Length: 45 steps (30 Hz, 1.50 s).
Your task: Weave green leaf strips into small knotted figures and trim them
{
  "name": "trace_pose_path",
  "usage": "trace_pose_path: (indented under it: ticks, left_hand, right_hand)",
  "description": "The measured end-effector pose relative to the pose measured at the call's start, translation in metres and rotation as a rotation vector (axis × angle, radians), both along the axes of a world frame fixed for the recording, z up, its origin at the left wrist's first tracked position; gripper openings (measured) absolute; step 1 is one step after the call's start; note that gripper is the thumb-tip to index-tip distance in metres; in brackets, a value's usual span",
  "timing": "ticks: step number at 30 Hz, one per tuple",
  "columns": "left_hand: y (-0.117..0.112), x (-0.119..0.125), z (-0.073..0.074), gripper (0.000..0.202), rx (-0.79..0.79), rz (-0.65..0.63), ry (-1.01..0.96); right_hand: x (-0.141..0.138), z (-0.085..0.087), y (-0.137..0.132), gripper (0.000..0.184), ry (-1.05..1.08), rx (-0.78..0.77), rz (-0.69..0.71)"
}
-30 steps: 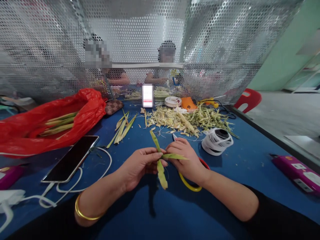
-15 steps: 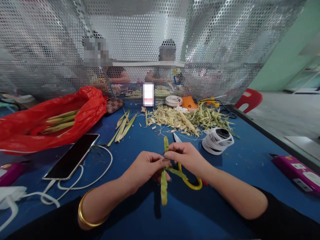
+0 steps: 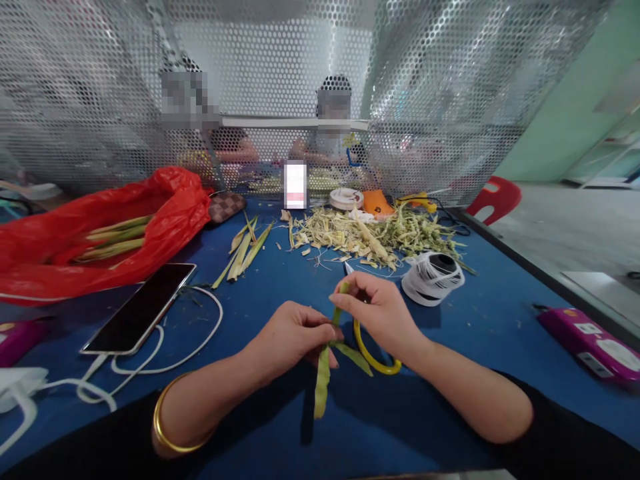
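Note:
Green leaf strips [image 3: 323,387] are crossed between my hands, one hanging down and a shorter one slanting to the right. My left hand [image 3: 305,333] pinches them where they meet, thumb on top. The fingers of my right hand [image 3: 370,300] are closed on the upper end of the strip, just above my left thumb. Scissors with a yellow handle [image 3: 377,363] lie on the table under my right hand, which hides much of them. A spool of white thread [image 3: 433,280] stands to the right of that hand.
A heap of leaf scraps [image 3: 345,233] lies toward the back, with loose leaf pieces [image 3: 243,250] left of it. A red plastic bag [image 3: 170,220] holds more leaves. A phone [image 3: 143,310] with a white cable lies left; a purple power strip [image 3: 590,340] lies right. People sit behind the perforated screen [image 3: 280,67].
My right hand has shifted slightly up and right along the strip, tilting its top end that way. The lower end has swung a little left. My left hand keeps its pinch.

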<state>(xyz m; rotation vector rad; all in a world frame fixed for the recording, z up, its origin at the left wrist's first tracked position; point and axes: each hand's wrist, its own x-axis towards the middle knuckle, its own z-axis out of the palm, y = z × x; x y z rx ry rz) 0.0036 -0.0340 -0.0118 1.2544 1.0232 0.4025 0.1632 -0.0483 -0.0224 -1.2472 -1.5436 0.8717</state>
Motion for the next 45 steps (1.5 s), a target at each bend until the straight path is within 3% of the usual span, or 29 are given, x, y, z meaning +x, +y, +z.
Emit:
trace_pose_path:
  ticks: [4,7,11,16,22,26,30,38,45]
  left_hand:
    - [-0.002,0.001,-0.003,0.018,0.083,0.001,0.030]
    - [-0.002,0.001,-0.002,0.018,0.021,0.008,0.013]
    - [-0.001,0.002,-0.002,0.022,-0.027,0.026,-0.055]
    - [-0.001,0.002,-0.001,0.017,-0.063,0.065,-0.039]
    - [0.009,-0.006,0.001,0.028,0.011,0.247,-0.184]
    - [0.014,-0.010,0.000,0.028,0.112,0.310,-0.223]
    - [0.012,-0.008,-0.002,0.024,0.149,0.359,-0.245]
    - [0.006,-0.003,-0.004,0.023,0.148,0.460,-0.320]
    - [0.012,-0.008,-0.007,0.024,0.086,0.477,-0.296]
  right_hand:
    - [0.005,0.005,-0.001,0.013,-0.113,0.080,-0.025]
    - [0.007,0.003,-0.001,0.014,-0.173,0.147,-0.044]
    - [0.008,0.000,0.001,0.017,-0.102,0.105,-0.023]
    - [0.008,0.000,0.000,0.015,-0.174,0.232,-0.007]
    - [0.012,0.008,-0.004,0.016,-0.161,0.182,-0.137]
    - [0.003,0.006,-0.010,0.030,-0.339,0.027,0.023]
    - [-0.009,-0.004,-0.015,0.029,-0.283,-0.157,0.103]
    - [-0.010,-0.009,-0.017,0.028,-0.272,-0.079,0.141]
    - [-0.012,-0.011,-0.011,0.020,-0.025,-0.275,0.201]
